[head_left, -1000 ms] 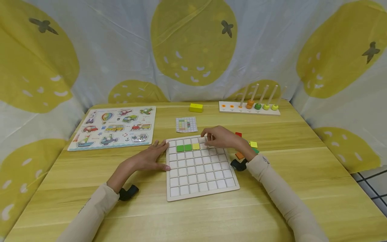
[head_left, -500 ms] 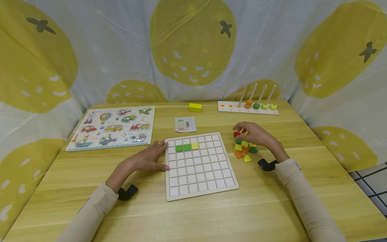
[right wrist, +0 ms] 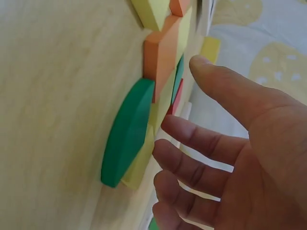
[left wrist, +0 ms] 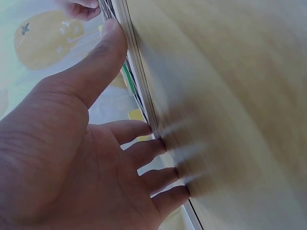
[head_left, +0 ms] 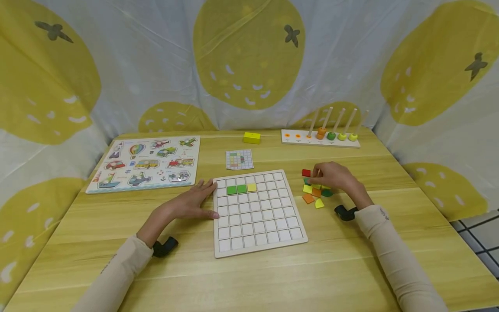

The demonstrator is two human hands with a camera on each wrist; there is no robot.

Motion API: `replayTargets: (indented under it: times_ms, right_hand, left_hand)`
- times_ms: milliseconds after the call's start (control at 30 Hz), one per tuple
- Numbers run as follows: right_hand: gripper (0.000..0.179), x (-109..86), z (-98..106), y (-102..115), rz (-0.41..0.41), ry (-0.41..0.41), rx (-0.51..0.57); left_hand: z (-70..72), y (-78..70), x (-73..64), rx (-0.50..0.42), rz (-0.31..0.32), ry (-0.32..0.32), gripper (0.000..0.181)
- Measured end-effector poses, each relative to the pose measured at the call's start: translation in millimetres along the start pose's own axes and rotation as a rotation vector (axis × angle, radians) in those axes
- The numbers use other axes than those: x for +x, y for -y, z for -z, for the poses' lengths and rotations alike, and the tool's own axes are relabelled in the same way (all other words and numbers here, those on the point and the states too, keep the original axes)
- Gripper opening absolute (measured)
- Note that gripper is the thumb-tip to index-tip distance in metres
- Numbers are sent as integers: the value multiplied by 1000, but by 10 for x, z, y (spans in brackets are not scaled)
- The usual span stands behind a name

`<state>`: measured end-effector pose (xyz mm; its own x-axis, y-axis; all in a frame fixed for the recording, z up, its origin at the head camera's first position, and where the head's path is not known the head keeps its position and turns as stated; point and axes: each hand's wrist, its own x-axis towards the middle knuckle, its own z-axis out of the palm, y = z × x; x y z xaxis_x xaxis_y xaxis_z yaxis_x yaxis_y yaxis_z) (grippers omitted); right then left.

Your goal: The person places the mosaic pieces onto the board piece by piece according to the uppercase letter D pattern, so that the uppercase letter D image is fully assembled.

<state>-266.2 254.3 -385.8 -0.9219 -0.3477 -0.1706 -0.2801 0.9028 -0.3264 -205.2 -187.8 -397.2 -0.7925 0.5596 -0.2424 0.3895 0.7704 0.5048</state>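
Observation:
My left hand [head_left: 191,203] lies along the left edge of a wooden grid board [head_left: 257,216], fingers spread; in the left wrist view its fingertips touch the board's side. Two green square tiles [head_left: 237,189] and one yellow square tile [head_left: 251,187] sit in a row near the board's top. To the right, my right hand [head_left: 335,177] is over a small pile of coloured wooden pieces. Its thumb and fingers are apart with nothing between them. Under it in the right wrist view are a green curved piece [right wrist: 127,134] and an orange block [right wrist: 160,52].
Behind the board lies a gridded pattern card [head_left: 239,159], and farther back a yellow block [head_left: 251,138]. A vehicle puzzle board [head_left: 144,164] is at the left. A peg stand [head_left: 296,138] with coloured beads stands at the back right. Patterned cloth hangs behind the table.
My right hand has left the upper right of the board, moved right to the pile of pieces and dipped lower over it. My left hand has stayed at the board's edge.

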Motion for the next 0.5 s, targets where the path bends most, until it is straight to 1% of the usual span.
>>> replayTargets:
  times_ms: [100, 233, 367, 500]
  right_hand:
    - [36, 15, -15, 40, -41, 4, -26]
    - [38, 48, -37, 89, -56, 4, -40]
    - [35, 74, -43, 109, -38, 11, -31]
    - [29, 77, -43, 107, -14, 6, 8]
  left_hand:
    - [3, -5, 3, -3, 2, 0, 100]
    - [3, -11, 8, -8, 3, -2, 100]
    - [1, -10, 7, -7, 5, 0, 100]
    - [-1, 1, 10, -9, 9, -1, 100]
